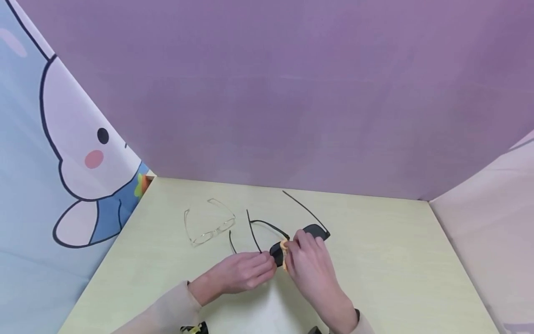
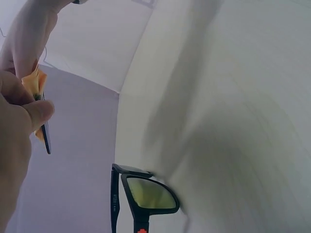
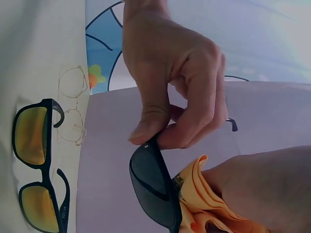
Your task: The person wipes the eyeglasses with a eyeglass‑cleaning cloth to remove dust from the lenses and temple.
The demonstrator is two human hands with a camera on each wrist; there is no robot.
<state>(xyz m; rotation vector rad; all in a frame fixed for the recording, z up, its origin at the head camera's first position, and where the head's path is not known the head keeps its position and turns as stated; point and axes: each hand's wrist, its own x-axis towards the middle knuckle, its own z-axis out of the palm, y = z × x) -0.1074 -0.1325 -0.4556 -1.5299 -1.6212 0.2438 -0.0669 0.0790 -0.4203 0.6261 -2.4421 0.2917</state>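
Note:
My left hand (image 1: 244, 272) pinches one outer end of a pair of black sunglasses (image 3: 153, 182) with dark lenses, between thumb and fingers. An orange cloth (image 3: 204, 199) is bunched in my right hand (image 1: 310, 264), which grips it against the frame by the inner side of one lens. The held sunglasses have their temples unfolded, pointing away from me in the head view. Beneath the hands, a second pair of black sunglasses with yellow mirrored lenses (image 3: 34, 133) rests on the table; the hands hide its front in the head view.
Thin gold-rimmed glasses (image 1: 214, 232) lie with temples spread to the left on the pale table (image 1: 396, 269). A purple wall (image 1: 292, 102) rises at the table's back edge. A cartoon-printed panel (image 1: 87, 153) borders the left side, and a pale panel (image 1: 492, 222) the right.

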